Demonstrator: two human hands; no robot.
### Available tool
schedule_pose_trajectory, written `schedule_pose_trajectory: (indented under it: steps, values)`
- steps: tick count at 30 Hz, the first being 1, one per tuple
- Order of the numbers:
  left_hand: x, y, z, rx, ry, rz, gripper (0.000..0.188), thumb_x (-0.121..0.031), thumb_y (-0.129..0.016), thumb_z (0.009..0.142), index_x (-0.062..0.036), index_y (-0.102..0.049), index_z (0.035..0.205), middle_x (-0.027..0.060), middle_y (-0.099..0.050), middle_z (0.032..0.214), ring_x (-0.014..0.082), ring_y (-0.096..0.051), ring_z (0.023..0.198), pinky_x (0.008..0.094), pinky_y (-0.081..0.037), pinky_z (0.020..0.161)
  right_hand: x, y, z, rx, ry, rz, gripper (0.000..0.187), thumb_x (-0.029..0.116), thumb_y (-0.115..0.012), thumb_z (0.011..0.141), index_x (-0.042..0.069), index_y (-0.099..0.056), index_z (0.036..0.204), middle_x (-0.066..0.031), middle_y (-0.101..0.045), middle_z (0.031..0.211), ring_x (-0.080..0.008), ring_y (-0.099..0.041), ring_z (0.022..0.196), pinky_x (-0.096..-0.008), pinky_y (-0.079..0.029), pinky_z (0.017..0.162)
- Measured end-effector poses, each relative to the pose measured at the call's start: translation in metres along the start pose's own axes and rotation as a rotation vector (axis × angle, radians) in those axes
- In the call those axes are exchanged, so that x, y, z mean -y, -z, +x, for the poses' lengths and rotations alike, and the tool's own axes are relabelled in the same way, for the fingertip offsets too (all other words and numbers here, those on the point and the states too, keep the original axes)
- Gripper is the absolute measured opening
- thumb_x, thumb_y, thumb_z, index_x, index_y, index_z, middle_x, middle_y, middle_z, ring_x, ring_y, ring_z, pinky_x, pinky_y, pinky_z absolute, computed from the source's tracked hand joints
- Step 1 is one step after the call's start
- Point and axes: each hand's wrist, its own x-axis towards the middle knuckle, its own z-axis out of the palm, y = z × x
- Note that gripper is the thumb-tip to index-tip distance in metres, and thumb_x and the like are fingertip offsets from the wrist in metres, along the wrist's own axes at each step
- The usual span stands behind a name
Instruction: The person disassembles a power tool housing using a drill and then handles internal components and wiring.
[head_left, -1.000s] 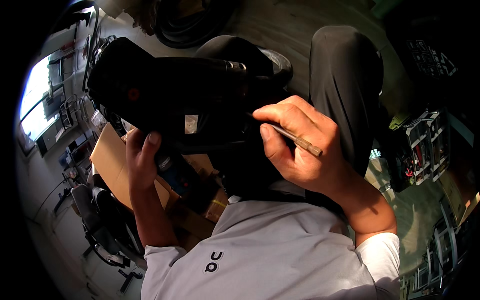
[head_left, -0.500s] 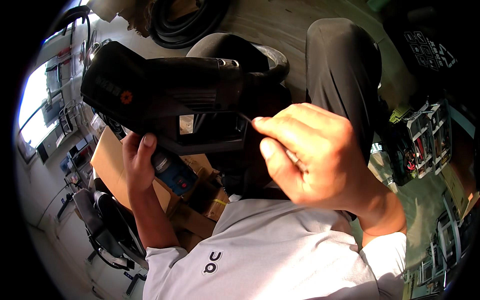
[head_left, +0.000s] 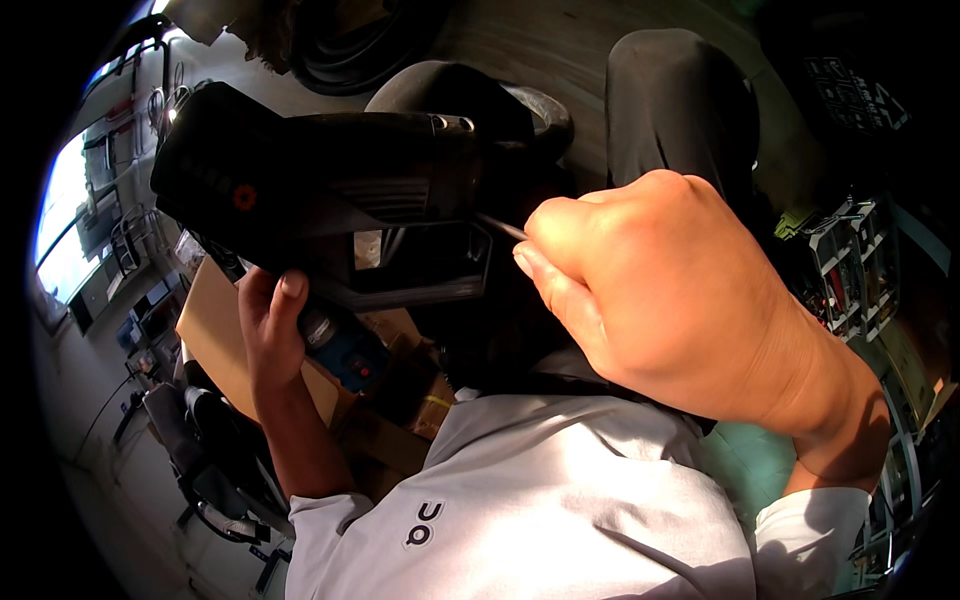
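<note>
A large black power tool [head_left: 380, 160] with a closed-loop handle and a small orange gear mark lies across my lap. My left hand [head_left: 274, 310] is closed on its lower left side, thumb on the near face and the other fingers partly hidden. To the right of the loop, my right hand [head_left: 650, 280] is closed around a thin metal rod [head_left: 498, 226]. The rod points left, its tip against or very close to the tool's body by the handle. Its rear end is hidden in my fist, so its exact kind does not show.
Below the tool stand an open cardboard box [head_left: 215, 330] and a blue-and-black device [head_left: 350, 355]. A black coiled hose [head_left: 350, 50] lies on the floor beyond my knees. Racks with hand tools [head_left: 850, 265] are at the right, and a dark padded chair [head_left: 195, 440] at the left.
My right hand has rolled over so that its back faces up, with the wrist and forearm swung to the right. The rod now shows more clearly by the handle. My left hand has barely moved.
</note>
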Motion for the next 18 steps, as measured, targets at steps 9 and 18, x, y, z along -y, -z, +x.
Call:
schedule_pose_trajectory:
  steps: [9,18]
  values:
    - [-0.002,0.0,0.001,-0.01,-0.005,0.021,0.041,-0.038,-0.066,0.087,-0.0012,-0.06,0.104,-0.0074,-0.044,0.074,0.0035,-0.036,0.068,0.0229,-0.027,0.062,0.003,0.004,0.001,0.067,0.094,-0.189,0.021,0.007,-0.062,0.084,0.001,-0.05,0.067,-0.0123,-0.053,0.06,-0.0313,-0.057,0.058,-0.0384,-0.046,0.051]
    - [0.013,0.013,-0.003,-0.061,0.014,-0.012,0.037,-0.025,-0.064,0.09,-0.0001,-0.058,0.117,-0.0017,-0.057,0.092,0.0062,-0.047,0.082,0.0228,-0.037,0.077,0.023,0.008,0.004,-0.091,0.199,-0.347,0.004,0.005,-0.059,0.07,0.002,-0.055,0.07,-0.0078,-0.053,0.062,-0.0237,-0.056,0.061,-0.0336,-0.048,0.052]
